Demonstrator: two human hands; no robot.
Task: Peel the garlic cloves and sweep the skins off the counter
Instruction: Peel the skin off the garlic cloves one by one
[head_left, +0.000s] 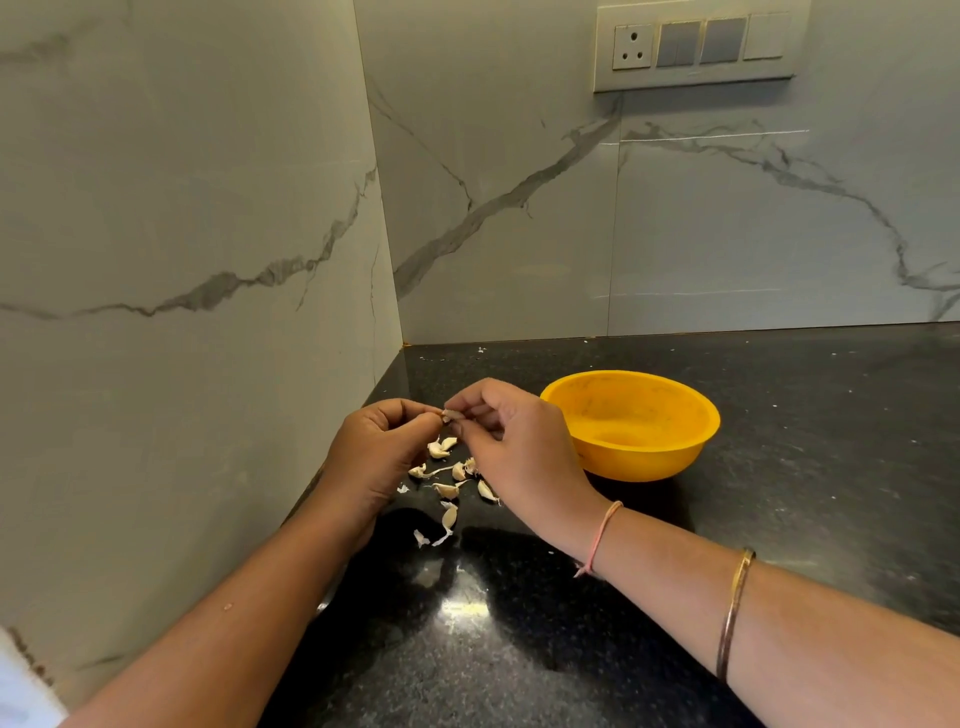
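Note:
A small garlic clove is held above the black counter, pinched between both hands. My left hand grips it from the left with thumb and fingertips. My right hand pinches its right end. Below the hands, several garlic cloves and thin white skins lie scattered on the counter.
A yellow plastic bowl stands just right of my right hand and looks empty. Marble-patterned walls meet in a corner behind and close off the left side. A switch panel is high on the back wall.

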